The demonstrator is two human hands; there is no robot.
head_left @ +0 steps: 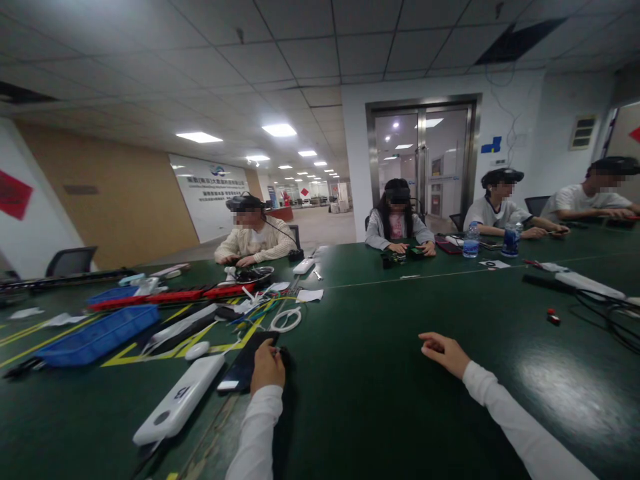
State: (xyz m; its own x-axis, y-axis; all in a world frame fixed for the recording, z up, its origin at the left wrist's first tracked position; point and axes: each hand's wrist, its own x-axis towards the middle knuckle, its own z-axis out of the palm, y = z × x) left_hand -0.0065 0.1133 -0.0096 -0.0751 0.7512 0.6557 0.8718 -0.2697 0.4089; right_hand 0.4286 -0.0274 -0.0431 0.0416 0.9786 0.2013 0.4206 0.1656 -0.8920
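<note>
My left hand (pixel 267 367) rests on the green table (pixel 380 373) with its fingers curled over the edge of a black phone-like slab (pixel 246 360). A small dark object lies just right of it, too dim to name. My right hand (pixel 444 353) lies on the bare table further right, fingers curled in loosely, and nothing shows in it. Both of my arms wear white sleeves. A long white power strip (pixel 180 399) lies to the left of my left arm.
A blue tray (pixel 97 337), red bars (pixel 160 297), white cable coil (pixel 286 320) and coloured wires crowd the left. Four seated people work at the far side. Water bottles (pixel 471 240) stand there. A small red part (pixel 553 317) and black cables (pixel 607 313) lie right.
</note>
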